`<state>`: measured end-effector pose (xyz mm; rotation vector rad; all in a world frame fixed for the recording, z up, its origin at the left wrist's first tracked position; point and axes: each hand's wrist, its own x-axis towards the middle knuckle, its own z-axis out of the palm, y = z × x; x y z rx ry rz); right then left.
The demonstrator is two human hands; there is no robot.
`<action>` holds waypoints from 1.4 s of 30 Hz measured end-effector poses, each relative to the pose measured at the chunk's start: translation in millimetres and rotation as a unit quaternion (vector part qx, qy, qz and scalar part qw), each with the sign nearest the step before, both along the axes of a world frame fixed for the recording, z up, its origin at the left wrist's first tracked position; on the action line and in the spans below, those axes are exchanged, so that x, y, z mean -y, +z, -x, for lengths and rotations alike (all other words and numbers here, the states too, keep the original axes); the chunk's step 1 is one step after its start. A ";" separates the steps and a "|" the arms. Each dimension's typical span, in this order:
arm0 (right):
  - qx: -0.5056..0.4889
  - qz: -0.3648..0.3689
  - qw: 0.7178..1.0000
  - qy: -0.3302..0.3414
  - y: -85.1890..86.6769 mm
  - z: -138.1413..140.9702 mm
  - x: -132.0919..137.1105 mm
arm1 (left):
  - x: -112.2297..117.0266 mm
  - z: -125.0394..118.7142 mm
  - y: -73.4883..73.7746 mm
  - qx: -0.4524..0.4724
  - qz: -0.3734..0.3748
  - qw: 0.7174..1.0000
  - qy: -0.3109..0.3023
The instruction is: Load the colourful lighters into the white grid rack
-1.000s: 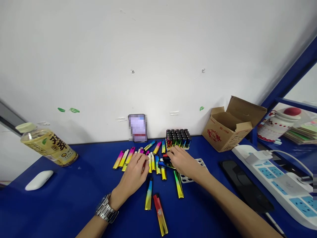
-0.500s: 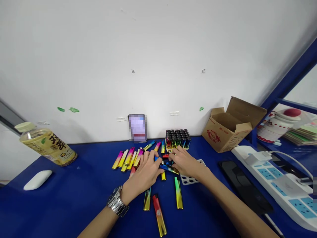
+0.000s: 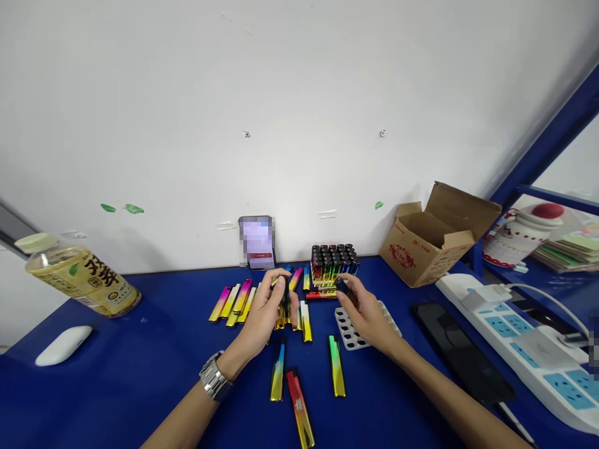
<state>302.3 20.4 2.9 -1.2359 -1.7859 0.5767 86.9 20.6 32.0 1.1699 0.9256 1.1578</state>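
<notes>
My left hand (image 3: 262, 315), with a metal watch on the wrist, is closed around a dark, gold-ended lighter (image 3: 287, 298) held upright; whether it grips more than one is unclear. My right hand (image 3: 367, 315) pinches a dark blue lighter (image 3: 342, 287), mostly covered by the fingers. Under the right hand lies a white tray with holes (image 3: 345, 329). Behind it several black-topped lighters (image 3: 334, 263) stand upright in rows. A red-gold lighter (image 3: 321, 295) lies before those rows. Pink-gold lighters (image 3: 241, 297) lie left of my left hand, and a white-topped lighter (image 3: 306, 321) lies between the hands.
Nearer me lie a red lighter (image 3: 300, 408), a green one (image 3: 336, 366) and a blue one (image 3: 277, 373). A phone (image 3: 257, 242) leans against the wall. To the right are an open carton (image 3: 416, 252), a black phone (image 3: 461, 349) and a power strip (image 3: 528, 355); leftward, a bottle (image 3: 88, 277) and white case (image 3: 64, 345).
My hands have drawn apart from the middle of the pile. My left hand now holds a lighter upright, and my right has lifted a dark blue one. The red-gold lighter shows more fully.
</notes>
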 end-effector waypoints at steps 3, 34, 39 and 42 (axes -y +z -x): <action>-0.029 0.016 0.999 0.020 -2.0 9.5 -2.0 | 2.4 -5.1 0.0 -0.036 0.005 0.999 0.003; -0.229 0.084 0.970 -0.001 -1.8 41.9 -16.3 | 14.2 -18.4 -7.8 -0.279 -0.134 0.939 0.151; -0.212 0.074 0.974 0.012 0.9 41.1 -15.5 | 15.1 -17.4 -8.1 -0.304 -0.132 0.932 0.149; -0.193 0.057 0.980 -0.005 4.3 40.6 -14.8 | 15.9 -17.2 -7.7 -0.286 -0.114 0.941 0.140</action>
